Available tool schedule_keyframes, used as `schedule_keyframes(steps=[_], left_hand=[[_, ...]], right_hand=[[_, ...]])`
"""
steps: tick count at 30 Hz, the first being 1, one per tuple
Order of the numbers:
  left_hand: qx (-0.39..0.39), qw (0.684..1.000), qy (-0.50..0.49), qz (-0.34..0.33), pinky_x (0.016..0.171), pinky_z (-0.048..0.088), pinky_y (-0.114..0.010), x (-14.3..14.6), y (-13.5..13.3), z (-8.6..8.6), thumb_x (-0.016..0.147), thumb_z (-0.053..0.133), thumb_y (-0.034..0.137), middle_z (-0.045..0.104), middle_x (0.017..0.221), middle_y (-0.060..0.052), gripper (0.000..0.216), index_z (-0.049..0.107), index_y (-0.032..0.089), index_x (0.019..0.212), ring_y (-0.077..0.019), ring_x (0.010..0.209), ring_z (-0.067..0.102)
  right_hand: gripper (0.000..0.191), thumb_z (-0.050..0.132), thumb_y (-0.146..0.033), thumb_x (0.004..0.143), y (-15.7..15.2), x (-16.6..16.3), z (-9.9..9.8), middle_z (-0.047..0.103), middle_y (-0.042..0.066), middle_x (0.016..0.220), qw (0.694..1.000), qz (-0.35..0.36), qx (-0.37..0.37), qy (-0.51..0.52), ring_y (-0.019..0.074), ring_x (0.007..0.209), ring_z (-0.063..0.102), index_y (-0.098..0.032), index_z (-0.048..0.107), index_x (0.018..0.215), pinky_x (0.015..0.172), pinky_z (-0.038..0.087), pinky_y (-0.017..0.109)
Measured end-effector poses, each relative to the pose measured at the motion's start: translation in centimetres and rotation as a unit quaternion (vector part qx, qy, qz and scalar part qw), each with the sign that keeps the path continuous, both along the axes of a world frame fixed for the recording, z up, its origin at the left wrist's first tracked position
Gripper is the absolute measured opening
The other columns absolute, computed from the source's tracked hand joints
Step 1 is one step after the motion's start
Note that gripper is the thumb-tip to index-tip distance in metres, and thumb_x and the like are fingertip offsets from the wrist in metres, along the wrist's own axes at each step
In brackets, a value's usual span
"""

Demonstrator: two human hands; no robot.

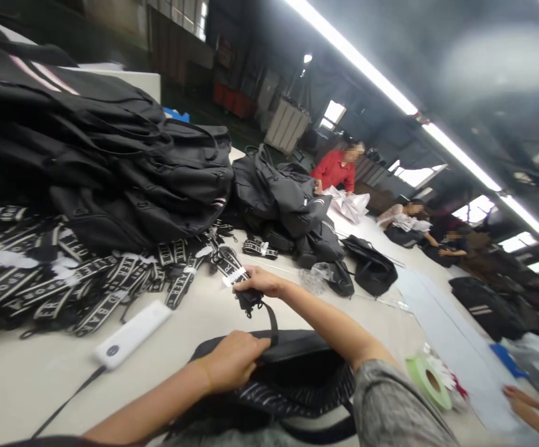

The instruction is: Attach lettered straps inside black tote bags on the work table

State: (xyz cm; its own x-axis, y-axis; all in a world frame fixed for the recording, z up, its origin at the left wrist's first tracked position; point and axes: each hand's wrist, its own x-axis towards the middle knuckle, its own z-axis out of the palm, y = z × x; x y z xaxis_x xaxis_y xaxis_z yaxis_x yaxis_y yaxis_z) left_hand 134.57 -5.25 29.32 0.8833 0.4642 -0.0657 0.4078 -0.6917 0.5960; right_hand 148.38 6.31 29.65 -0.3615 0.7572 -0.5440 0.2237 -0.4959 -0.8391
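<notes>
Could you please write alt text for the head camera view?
A person's right hand holds a bundled lettered strap while the left hand grasps an open black bag. On the table beyond are piled black bags and more straps. Other people are in the background.

At the lower centre, the open black bag point(304, 340) is cut off by the bottom edge, its depths too dark to read, and the left hand point(235, 362) curls with most fingertips hidden. A white wrap point(233, 277) and the right hand point(260, 282) cover part of the strap bundle point(225, 259). The left edge crops the bag pile point(125, 161) and lettered straps point(95, 303), the right edge a co-worker's forearms point(533, 413), while the ceiling point(488, 68) at upper right is blurred.
</notes>
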Motion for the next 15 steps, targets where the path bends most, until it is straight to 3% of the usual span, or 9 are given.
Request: schedule_keyframes(steps=[3, 5, 7, 10, 15], left_hand=[[-0.016, 1.000, 0.012, 0.016, 0.078, 0.050, -0.039, 0.3, 1.0, -0.3, 0.080, 0.047, 0.018, 0.071, 0.099, -0.012, 0.055, 0.046, 0.019, 0.134, -0.0321, 0.093, 0.066], [-0.028, 0.999, 0.016, 0.033, 0.080, 0.048, -0.039, 0.5, 1.5, -1.0, 0.084, 0.044, 0.025, 0.070, 0.102, -0.014, 0.058, 0.038, 0.017, 0.141, -0.0324, 0.095, 0.065], [-0.056, 0.998, 0.010, 0.041, 0.079, 0.047, -0.036, 0.6, 2.1, -1.7, 0.085, 0.042, 0.028, 0.071, 0.100, -0.011, 0.059, 0.035, 0.018, 0.143, -0.0308, 0.094, 0.066], [-0.096, 0.995, -0.001, 0.033, 0.079, 0.046, -0.032, 0.7, 3.0, -2.6, 0.084, 0.045, 0.031, 0.072, 0.099, -0.006, 0.058, 0.036, 0.021, 0.141, -0.0278, 0.091, 0.066], [-0.091, 0.994, 0.009, 0.066, 0.072, 0.045, -0.026, 1.3, 3.4, -1.7, 0.082, 0.053, 0.052, 0.072, 0.089, 0.002, 0.045, 0.052, 0.022, 0.116, -0.0252, 0.085, 0.066]], right_hand=[[0.043, 0.083, -0.036, 0.067, -5.7, 4.9, 4.1, 0.068, 0.005, 0.079, 0.980, -0.094, 0.083, 0.157, 0.0179, 0.069, 0.066, -0.014, 0.059, 0.096, 0.065, 0.056, 0.031], [0.038, 0.079, -0.039, 0.074, -10.4, 7.3, 4.5, 0.067, 0.004, 0.081, 0.946, -0.194, 0.134, 0.222, 0.0160, 0.071, 0.065, -0.014, 0.061, 0.096, 0.067, 0.056, 0.029], [0.034, 0.077, -0.038, 0.076, -14.9, 8.8, 3.3, 0.065, 0.002, 0.083, 0.901, -0.287, 0.171, 0.277, 0.0152, 0.073, 0.064, -0.015, 0.063, 0.097, 0.070, 0.055, 0.029], [0.034, 0.078, -0.037, 0.075, -20.4, 9.9, 0.0, 0.066, 0.002, 0.085, 0.843, -0.388, 0.189, 0.321, 0.0172, 0.080, 0.063, -0.017, 0.065, 0.099, 0.079, 0.053, 0.032], [0.031, 0.077, -0.033, 0.073, -26.2, 9.3, -5.1, 0.068, 0.007, 0.095, 0.799, -0.487, 0.140, 0.324, 0.0212, 0.095, 0.060, -0.015, 0.069, 0.097, 0.087, 0.049, 0.036]])
